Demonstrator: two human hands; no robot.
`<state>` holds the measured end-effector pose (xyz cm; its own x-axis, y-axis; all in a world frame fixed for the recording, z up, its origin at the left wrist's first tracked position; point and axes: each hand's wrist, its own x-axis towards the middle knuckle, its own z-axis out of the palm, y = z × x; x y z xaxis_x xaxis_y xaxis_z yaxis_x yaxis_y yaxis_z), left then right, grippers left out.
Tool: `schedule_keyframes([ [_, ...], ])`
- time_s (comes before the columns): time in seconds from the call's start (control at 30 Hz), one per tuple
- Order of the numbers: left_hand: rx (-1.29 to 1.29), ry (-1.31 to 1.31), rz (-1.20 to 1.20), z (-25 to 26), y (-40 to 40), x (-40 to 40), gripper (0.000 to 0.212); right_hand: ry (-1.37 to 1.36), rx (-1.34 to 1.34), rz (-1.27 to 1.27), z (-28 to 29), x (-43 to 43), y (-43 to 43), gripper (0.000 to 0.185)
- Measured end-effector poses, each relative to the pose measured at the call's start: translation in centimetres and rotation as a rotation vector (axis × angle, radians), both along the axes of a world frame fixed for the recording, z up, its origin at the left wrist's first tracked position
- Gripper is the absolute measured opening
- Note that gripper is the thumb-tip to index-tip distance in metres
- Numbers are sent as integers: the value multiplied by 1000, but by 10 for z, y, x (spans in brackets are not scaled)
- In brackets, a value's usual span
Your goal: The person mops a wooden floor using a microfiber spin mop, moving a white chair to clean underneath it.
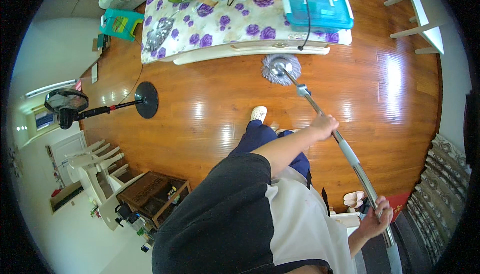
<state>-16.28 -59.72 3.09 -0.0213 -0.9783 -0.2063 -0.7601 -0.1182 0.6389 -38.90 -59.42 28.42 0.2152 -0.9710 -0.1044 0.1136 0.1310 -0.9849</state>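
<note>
A round mop head with grey strands point(267, 72) rests on the wood floor against the front of the cloth-covered table. Its metal mop handle point(362, 176) slants down to the lower right. My left hand point(324, 127) is closed around the handle's lower part, above the grey grip sleeve. Farther up the pole, near the right side of my body, my right hand point(377, 217) holds it with curled fingers. My foot in a white clog point(258, 113) stands on the floor left of the mop.
The table with a purple-flowered cloth point(225, 30) bears a teal lidded box point(317, 9) and a dangling cable. A standing fan's black base point(146, 100) is at left, a green stool point(122, 24) behind it. White chair point(423, 26) upper right; curtain point(435, 195) and slippers point(353, 199) lower right.
</note>
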Motion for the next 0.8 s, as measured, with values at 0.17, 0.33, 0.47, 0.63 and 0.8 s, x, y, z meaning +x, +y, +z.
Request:
schedule_keyframes([
  [0.17,-56,23,190,-57,72,110,8,-18,136,15,-48,94,42,24],
  [0.33,49,2,146,-63,133,167,8,-6,219,226,-61,144,95,26],
  [0.47,-19,159,-4,-38,132,109,11,106,222,-86,-12,96,131,24],
  [0.63,-14,317,-402,-10,116,15,7,297,132,-615,51,91,213,29],
  [0.8,147,321,-616,9,110,20,4,482,84,-618,49,106,260,24],
])
